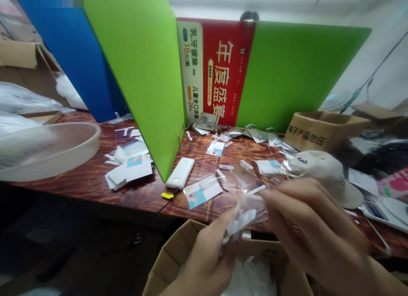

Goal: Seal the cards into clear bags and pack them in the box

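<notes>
Both my hands hold one small clear plastic bag (247,213) with white pieces inside, just above an open cardboard box (172,255). My left hand (208,257) pinches the bag's lower left edge from below. My right hand (307,226) has its fingers closed on the bag's right side. The bag is blurred by motion. A packed clear bag with a blue and white card (202,192) lies on the wooden table (86,181) just left of my hands.
Green dividers (143,75) and a red printed board (223,70) stand at the back. A white power bank (181,172), loose cards and small bags litter the table. A translucent basin (47,149) sits left; a white cap (325,170) and a cardboard box (321,130) right.
</notes>
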A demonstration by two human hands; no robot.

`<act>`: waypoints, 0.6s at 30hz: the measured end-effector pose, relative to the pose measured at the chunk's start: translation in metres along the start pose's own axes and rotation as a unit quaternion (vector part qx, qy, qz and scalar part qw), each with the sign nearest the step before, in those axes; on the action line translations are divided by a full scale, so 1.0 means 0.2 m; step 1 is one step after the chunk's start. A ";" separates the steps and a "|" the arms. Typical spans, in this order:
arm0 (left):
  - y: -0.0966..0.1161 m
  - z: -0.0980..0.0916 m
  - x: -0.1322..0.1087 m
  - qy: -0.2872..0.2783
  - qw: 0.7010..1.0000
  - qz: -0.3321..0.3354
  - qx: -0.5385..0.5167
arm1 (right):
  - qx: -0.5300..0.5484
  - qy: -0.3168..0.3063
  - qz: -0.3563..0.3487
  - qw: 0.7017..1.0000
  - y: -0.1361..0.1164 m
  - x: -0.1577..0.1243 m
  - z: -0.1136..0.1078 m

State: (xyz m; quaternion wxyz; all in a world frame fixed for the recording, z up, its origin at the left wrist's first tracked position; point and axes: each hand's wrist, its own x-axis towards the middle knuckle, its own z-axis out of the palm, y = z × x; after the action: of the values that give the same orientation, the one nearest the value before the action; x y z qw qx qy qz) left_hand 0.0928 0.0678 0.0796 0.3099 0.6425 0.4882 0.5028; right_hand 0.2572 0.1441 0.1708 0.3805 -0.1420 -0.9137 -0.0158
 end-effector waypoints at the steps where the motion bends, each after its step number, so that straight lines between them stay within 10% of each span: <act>1: -0.01 -0.01 0.00 0.013 0.999 0.030 0.041 | -0.016 -0.005 -0.014 1.000 -0.02 -0.03 -0.02; 6: -0.02 -0.08 -0.05 0.059 0.951 0.167 0.254 | 0.002 -0.142 -0.068 0.988 -0.04 -0.13 -0.01; 12: -0.04 -0.05 -0.08 0.058 0.937 0.230 0.255 | 0.036 -0.152 -0.062 0.986 -0.04 -0.15 0.07; 18: 0.03 -0.01 -0.18 -0.057 0.997 -0.040 0.044 | 0.091 -0.042 -0.032 0.994 -0.08 -0.21 0.08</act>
State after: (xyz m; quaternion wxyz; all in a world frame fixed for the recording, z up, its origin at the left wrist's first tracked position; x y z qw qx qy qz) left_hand 0.0928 0.0326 0.0738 0.3283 0.6636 0.5166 0.4301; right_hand 0.2707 0.1203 0.1314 0.3525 -0.0783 -0.9305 0.0614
